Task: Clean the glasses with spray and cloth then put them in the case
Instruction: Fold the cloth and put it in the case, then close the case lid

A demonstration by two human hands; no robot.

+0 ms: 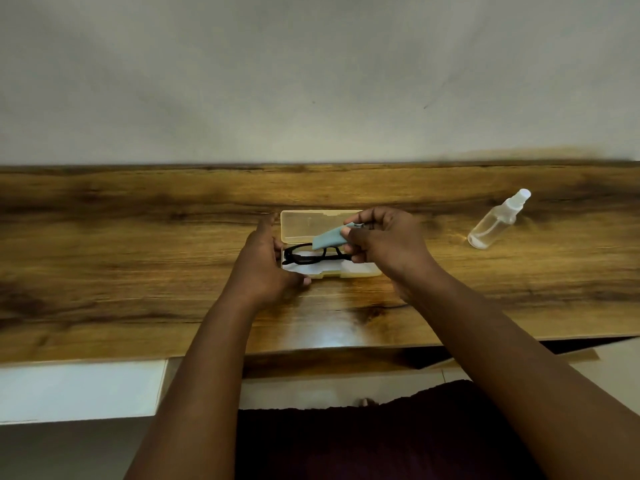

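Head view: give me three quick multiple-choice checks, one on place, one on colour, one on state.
1. Where is the spray bottle?
A. on the table, right of the case
B. inside the case
C. in the left hand

2. What colour is the cloth?
A. red
B. light blue
C. black

3. What state is the case in?
A. shut
B. open, glasses inside
C. open, empty

Answers: 1 A, it lies apart at right; 2 B, the right hand pinches pale blue fabric; 3 B, the lid is up and black frames lie in the tray.
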